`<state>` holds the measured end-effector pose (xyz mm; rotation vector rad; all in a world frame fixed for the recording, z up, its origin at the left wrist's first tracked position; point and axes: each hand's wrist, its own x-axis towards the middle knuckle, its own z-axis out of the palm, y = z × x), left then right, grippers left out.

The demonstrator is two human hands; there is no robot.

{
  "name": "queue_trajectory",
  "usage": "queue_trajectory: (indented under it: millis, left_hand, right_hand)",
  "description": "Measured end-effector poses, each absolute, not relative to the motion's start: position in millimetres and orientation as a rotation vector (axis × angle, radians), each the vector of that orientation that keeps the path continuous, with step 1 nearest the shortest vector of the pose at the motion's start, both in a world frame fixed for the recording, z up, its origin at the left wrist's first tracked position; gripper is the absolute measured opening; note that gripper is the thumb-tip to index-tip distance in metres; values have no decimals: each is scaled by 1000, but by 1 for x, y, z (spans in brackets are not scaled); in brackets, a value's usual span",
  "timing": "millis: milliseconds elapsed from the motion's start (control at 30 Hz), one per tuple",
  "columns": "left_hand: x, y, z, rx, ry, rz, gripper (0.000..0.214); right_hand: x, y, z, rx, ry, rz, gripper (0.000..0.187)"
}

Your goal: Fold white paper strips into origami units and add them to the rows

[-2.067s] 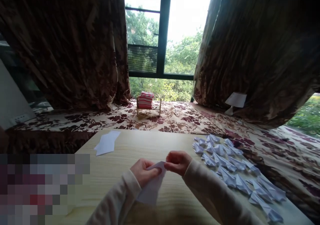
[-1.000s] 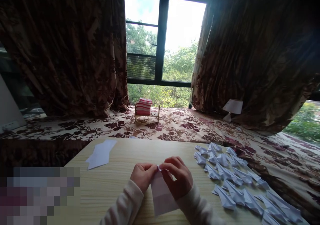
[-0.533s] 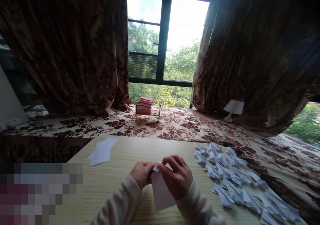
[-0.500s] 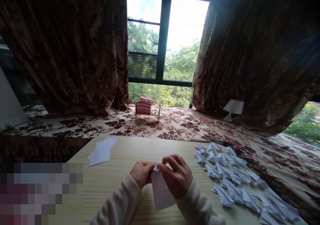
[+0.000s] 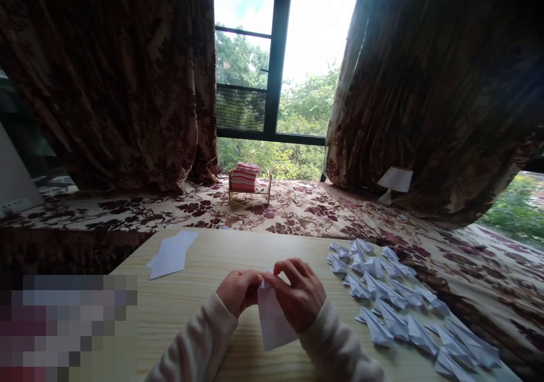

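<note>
A sheet of white paper hangs between my two hands above the wooden table, its top end folded to a small point. My left hand pinches that folded top from the left. From the other side, the thumb and index finger of my right hand grip the same end, the other fingers curled above. The exact crease under the fingertips is partly hidden. To the right of my hands lie several folded white paper planes in loose rows.
More white paper sheets lie at the table's far left. Behind it, a flowered cloth covers a ledge holding a small rack of pink striped towels and a white lamp. Dark curtains flank the window.
Both hands stay at the top of the paper, and their fingertips have shifted slightly over the folded point. The whole view has moved a little.
</note>
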<state>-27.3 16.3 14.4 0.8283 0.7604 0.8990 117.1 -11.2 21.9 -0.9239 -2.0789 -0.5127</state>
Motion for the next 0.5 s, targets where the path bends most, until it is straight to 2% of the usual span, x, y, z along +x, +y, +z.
queue_trajectory:
  millis: [167, 500]
  left_hand:
    - [-27, 16, 15, 881, 775, 889, 23]
    - [-25, 13, 11, 1097, 809, 903, 29]
  right_hand:
    - [119, -12, 22, -927, -2093, -425, 31]
    - [130, 3, -2, -1118, -1766, 335, 19]
